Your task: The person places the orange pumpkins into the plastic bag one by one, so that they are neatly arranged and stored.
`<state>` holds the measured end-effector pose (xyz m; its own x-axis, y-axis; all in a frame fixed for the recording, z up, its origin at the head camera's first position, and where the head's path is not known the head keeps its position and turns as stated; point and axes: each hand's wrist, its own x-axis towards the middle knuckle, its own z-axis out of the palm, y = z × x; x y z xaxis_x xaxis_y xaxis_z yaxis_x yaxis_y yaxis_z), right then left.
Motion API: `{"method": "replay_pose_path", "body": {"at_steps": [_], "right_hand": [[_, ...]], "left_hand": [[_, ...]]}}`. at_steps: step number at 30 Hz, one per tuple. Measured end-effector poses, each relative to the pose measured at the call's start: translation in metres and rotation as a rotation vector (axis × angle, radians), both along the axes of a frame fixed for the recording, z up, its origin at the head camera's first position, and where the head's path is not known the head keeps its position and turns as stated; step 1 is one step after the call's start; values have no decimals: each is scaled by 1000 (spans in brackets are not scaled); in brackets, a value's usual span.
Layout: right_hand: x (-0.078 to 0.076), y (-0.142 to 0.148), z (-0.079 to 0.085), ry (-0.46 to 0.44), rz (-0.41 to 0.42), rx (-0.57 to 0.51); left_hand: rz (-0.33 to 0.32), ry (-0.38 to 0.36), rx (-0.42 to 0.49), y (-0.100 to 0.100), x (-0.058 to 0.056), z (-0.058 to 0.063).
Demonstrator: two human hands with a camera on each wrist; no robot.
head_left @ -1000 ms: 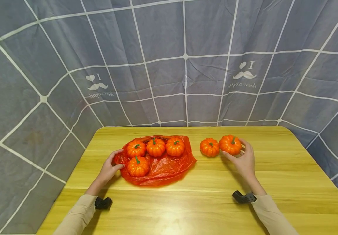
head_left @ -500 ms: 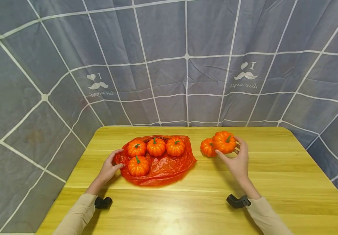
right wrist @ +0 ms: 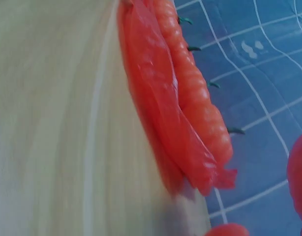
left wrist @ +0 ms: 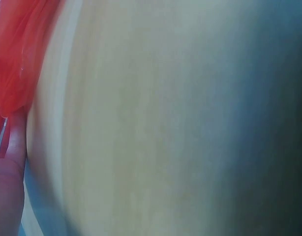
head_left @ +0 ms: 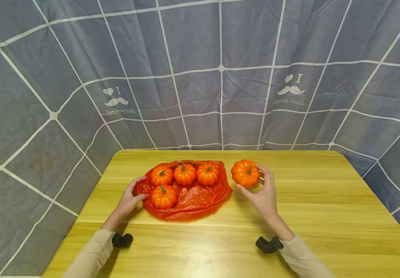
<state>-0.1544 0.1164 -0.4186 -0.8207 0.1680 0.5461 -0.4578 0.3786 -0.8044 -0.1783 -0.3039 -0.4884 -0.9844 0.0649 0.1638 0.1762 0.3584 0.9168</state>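
Observation:
A thin red plastic bag (head_left: pixel 200 199) lies spread on the table, with several small orange pumpkins (head_left: pixel 164 197) sitting upright in its open top. At its left edge my left hand (head_left: pixel 127 200) pinches the plastic between thumb and fingers; in the left wrist view a finger (left wrist: pixel 13 162) meets the red film (left wrist: pixel 18 59). My right hand (head_left: pixel 264 195) holds another small pumpkin (head_left: pixel 245 173) with a green stem, just right of the bag and apart from it. That pumpkin hides the place where a loose one lay. In the right wrist view the bag (right wrist: pixel 156 93) appears edge-on, pumpkins (right wrist: pixel 195 98) rising behind its rim.
The wooden table (head_left: pixel 200 247) extends in front of the bag and to the right. Its far edge meets a grey-blue grid-patterned curtain (head_left: pixel 196 92), which also hangs along both sides. A black wrist mount (head_left: pixel 269 244) sticks out from the right sleeve.
My right hand has lifted its pumpkin and carried it left, over the spot of the other loose pumpkin, which it now covers from view. The left hand and the bag have stayed put.

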Motion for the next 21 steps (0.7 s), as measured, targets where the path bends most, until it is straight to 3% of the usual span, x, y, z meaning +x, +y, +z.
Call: {"method": "replay_pose_path", "body": {"at_steps": [4, 11, 21], "right_hand": [[0, -9, -5, -2, 35, 3], [-14, -19, -36, -14, 82, -2], [-11, -37, -41, -44, 147, 75]], "left_hand": [[-2, -1, 4, 0, 0, -2], [-2, 6, -7, -1, 0, -2], [1, -7, -16, -1, -1, 0]]}}
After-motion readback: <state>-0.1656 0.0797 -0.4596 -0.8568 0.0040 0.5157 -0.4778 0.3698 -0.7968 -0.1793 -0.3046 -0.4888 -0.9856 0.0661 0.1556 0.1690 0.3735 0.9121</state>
